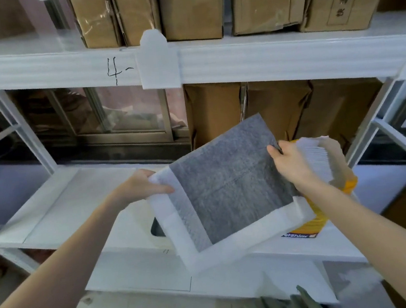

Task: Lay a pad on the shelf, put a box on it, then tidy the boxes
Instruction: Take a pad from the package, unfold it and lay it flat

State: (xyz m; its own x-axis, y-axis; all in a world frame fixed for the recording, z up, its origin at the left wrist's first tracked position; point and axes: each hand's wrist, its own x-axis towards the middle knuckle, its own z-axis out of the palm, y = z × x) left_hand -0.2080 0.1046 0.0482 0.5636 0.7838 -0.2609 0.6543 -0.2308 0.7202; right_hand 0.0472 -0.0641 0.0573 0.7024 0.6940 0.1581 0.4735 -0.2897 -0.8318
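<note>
I hold a grey pad with white borders (229, 191) tilted in the air in front of the middle shelf (59, 208). My left hand (141, 186) pinches its white left edge. My right hand (293, 163) grips its upper right edge. Behind the right hand stands a yellow pack of folded white pads (324, 165), its top open. Brown cardboard boxes (280, 112) stand upright on the right half of the middle shelf. More brown boxes (190, 8) line the shelf above.
The white rack's upper beam (61, 71) carries a handwritten "4-" and a white post cap (158, 57). A white box with a dark handle hole (140, 237) sits below the pad. Green fabric (277, 307) lies at the bottom. A window frame (107, 119) shows behind the shelf.
</note>
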